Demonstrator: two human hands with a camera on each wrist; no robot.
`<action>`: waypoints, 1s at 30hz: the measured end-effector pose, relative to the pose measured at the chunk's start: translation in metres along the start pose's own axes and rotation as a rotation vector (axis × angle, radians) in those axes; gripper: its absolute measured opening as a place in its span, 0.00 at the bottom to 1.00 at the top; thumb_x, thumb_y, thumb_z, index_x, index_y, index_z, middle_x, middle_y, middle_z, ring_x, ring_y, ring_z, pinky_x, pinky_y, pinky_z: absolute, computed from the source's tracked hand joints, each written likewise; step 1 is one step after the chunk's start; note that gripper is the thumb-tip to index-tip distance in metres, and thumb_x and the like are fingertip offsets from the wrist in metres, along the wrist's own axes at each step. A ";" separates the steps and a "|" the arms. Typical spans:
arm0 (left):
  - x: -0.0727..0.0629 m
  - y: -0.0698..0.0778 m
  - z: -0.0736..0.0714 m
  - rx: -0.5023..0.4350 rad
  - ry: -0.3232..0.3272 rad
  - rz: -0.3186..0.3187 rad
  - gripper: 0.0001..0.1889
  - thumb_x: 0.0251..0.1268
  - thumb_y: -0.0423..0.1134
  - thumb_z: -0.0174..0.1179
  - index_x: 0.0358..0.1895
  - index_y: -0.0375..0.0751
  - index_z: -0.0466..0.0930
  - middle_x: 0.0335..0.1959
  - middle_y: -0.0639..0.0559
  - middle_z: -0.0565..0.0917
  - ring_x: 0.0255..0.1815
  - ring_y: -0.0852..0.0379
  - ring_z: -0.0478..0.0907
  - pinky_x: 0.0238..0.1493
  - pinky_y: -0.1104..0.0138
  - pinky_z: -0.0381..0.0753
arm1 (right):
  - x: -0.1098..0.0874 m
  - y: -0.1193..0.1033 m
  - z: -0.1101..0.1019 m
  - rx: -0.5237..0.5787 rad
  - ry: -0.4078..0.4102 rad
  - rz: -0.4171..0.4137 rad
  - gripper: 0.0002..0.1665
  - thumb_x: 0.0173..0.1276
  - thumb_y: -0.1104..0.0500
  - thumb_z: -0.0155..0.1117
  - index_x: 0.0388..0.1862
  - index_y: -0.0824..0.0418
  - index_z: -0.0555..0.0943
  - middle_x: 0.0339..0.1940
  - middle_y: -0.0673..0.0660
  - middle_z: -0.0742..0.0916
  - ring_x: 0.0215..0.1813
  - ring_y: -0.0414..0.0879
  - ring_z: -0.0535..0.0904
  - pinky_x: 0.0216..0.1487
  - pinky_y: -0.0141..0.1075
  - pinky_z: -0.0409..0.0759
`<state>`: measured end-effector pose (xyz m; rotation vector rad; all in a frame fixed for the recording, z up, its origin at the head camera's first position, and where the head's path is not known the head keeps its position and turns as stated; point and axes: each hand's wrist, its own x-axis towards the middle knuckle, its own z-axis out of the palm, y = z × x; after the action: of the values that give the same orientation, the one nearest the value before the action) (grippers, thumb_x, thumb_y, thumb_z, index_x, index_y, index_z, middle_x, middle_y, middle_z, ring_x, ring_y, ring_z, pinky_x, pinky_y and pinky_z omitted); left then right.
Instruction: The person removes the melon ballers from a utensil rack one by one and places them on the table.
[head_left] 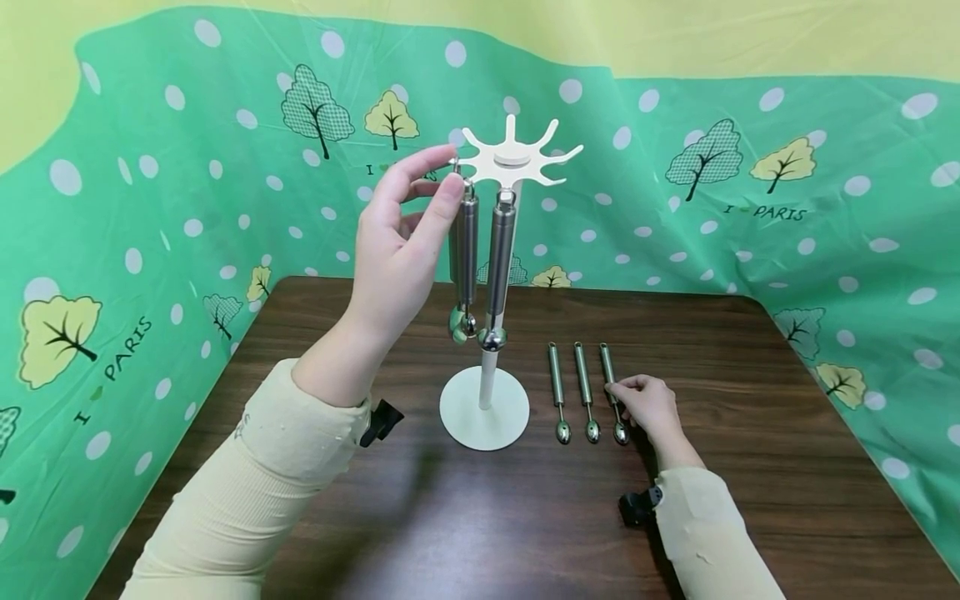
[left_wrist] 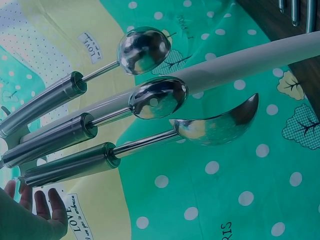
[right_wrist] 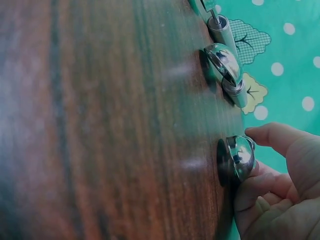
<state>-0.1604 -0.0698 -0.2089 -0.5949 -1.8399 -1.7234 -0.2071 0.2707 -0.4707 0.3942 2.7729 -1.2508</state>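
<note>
A white stand with radiating arms carries metal scoops hanging by their handle ends. My left hand is raised beside its top, thumb and index finger pinching the upper end of the leftmost scoop, which has a pointed bowl. Two round-bowled scoops, one nearer the pole and one farther up, hang alongside. Down on the table, my right hand pinches the handle of the rightmost lying scoop. In the right wrist view, thumb and index finger flank this scoop's shiny bowl.
Two more metal scoops, a left one and a middle one, lie parallel on the dark wooden table, right of the stand's round base. A green patterned cloth hangs behind and along both sides.
</note>
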 end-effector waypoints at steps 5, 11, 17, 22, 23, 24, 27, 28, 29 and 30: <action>0.000 0.000 0.000 0.002 0.000 -0.003 0.19 0.74 0.36 0.54 0.64 0.33 0.74 0.61 0.46 0.78 0.52 0.57 0.75 0.49 0.66 0.80 | 0.000 0.001 0.000 0.003 0.005 -0.004 0.24 0.67 0.49 0.63 0.48 0.69 0.81 0.18 0.49 0.82 0.18 0.41 0.75 0.19 0.34 0.75; 0.000 0.000 0.000 0.001 -0.004 -0.003 0.19 0.74 0.36 0.54 0.64 0.33 0.74 0.61 0.45 0.77 0.52 0.56 0.75 0.48 0.66 0.80 | -0.001 0.001 -0.001 0.004 0.007 -0.003 0.25 0.68 0.48 0.63 0.50 0.69 0.81 0.19 0.49 0.82 0.19 0.41 0.75 0.20 0.34 0.75; 0.000 0.000 0.000 -0.001 -0.002 0.004 0.19 0.73 0.36 0.55 0.63 0.33 0.74 0.61 0.47 0.78 0.52 0.56 0.74 0.48 0.66 0.79 | -0.005 -0.002 -0.002 0.029 -0.009 0.015 0.27 0.69 0.46 0.63 0.53 0.68 0.80 0.20 0.50 0.82 0.20 0.41 0.75 0.21 0.35 0.75; -0.001 0.002 0.001 0.002 0.002 0.004 0.19 0.72 0.36 0.56 0.63 0.34 0.75 0.60 0.48 0.78 0.52 0.56 0.74 0.47 0.65 0.79 | -0.007 -0.005 -0.006 0.066 0.014 0.013 0.28 0.69 0.46 0.63 0.54 0.67 0.80 0.22 0.50 0.81 0.21 0.41 0.75 0.21 0.35 0.75; -0.001 0.002 0.001 0.003 0.004 0.006 0.19 0.72 0.36 0.57 0.63 0.34 0.75 0.60 0.47 0.78 0.51 0.55 0.74 0.47 0.65 0.79 | -0.007 -0.006 -0.007 0.074 0.024 0.007 0.27 0.69 0.46 0.63 0.55 0.67 0.80 0.21 0.50 0.81 0.21 0.41 0.75 0.21 0.35 0.75; -0.001 0.003 0.001 0.005 0.006 0.007 0.19 0.71 0.36 0.57 0.62 0.34 0.75 0.60 0.47 0.78 0.51 0.55 0.74 0.47 0.65 0.79 | -0.007 -0.008 -0.008 0.085 0.034 -0.001 0.27 0.69 0.46 0.63 0.55 0.67 0.80 0.22 0.50 0.81 0.21 0.41 0.75 0.20 0.34 0.75; -0.001 0.004 0.001 0.013 0.013 0.016 0.20 0.70 0.35 0.59 0.62 0.34 0.76 0.59 0.47 0.78 0.51 0.53 0.75 0.48 0.62 0.79 | -0.010 -0.015 -0.012 0.120 0.051 -0.019 0.26 0.70 0.46 0.63 0.55 0.66 0.81 0.24 0.51 0.81 0.21 0.41 0.76 0.21 0.34 0.76; -0.001 0.004 0.001 0.017 0.015 0.021 0.20 0.69 0.35 0.60 0.62 0.34 0.76 0.58 0.46 0.78 0.51 0.53 0.75 0.49 0.61 0.78 | -0.011 -0.018 -0.013 0.135 0.055 -0.027 0.26 0.70 0.47 0.63 0.55 0.66 0.81 0.24 0.51 0.82 0.21 0.40 0.76 0.21 0.34 0.77; -0.001 0.004 0.001 0.020 0.018 0.024 0.20 0.68 0.35 0.60 0.61 0.34 0.76 0.58 0.46 0.78 0.51 0.53 0.75 0.49 0.60 0.78 | -0.012 -0.021 -0.014 0.148 0.060 -0.033 0.26 0.70 0.46 0.63 0.55 0.65 0.81 0.25 0.51 0.82 0.21 0.40 0.76 0.21 0.34 0.77; -0.001 0.003 0.001 0.024 0.019 0.025 0.20 0.68 0.35 0.61 0.61 0.34 0.77 0.57 0.47 0.78 0.50 0.52 0.75 0.49 0.60 0.78 | -0.013 -0.024 -0.015 0.165 0.061 -0.039 0.26 0.69 0.46 0.63 0.55 0.65 0.81 0.26 0.52 0.82 0.21 0.40 0.76 0.21 0.34 0.77</action>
<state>-0.1574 -0.0685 -0.2070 -0.5875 -1.8293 -1.6826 -0.2001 0.2643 -0.4407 0.3978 2.7483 -1.5068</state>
